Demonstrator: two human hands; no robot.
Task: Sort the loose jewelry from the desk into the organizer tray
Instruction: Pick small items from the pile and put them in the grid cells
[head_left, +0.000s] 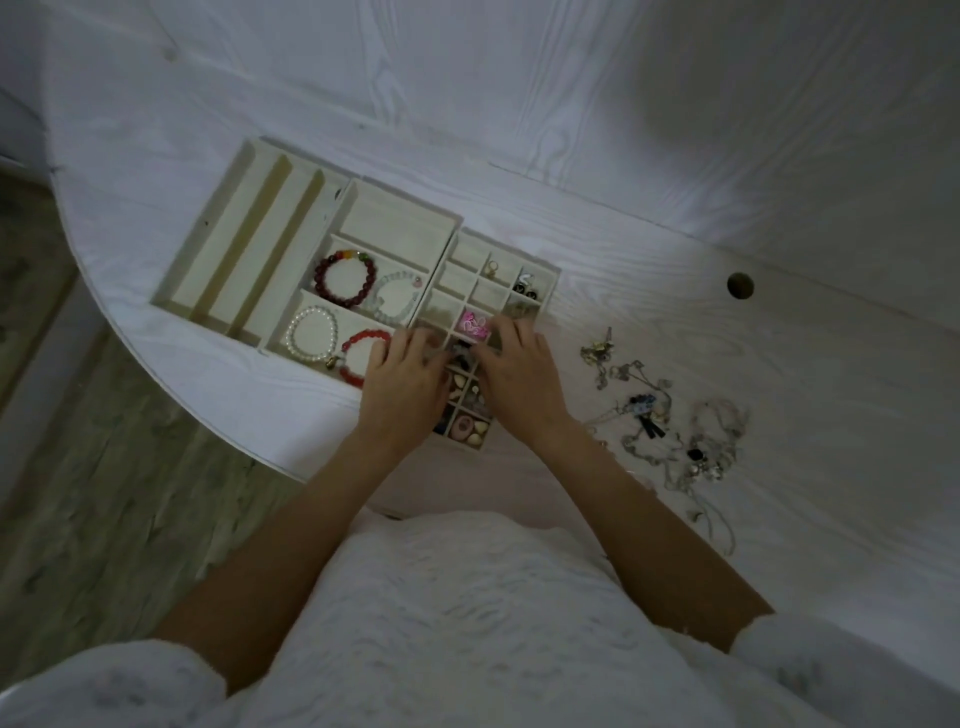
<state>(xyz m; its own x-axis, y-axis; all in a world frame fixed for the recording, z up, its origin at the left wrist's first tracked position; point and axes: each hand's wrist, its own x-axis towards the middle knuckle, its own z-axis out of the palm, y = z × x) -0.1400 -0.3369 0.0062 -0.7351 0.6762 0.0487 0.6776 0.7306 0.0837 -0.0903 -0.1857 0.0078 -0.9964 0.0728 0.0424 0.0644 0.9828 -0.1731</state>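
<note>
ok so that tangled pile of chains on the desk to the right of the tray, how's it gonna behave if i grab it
The chain pile is probably floppy: its thin strands lie in loose loops on the desk. The strands cross each other, so lifting one would likely drag others along. It looks light, and the small pendants among the strands may snag.

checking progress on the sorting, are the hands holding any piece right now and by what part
It cannot be told. Both the left hand and right hand have fingertips meeting over a small compartment of the organizer tray, hiding whatever is pinched there.

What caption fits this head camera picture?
Both hands work over the small-cell tray; tangled jewelry waits on the desk.
</note>
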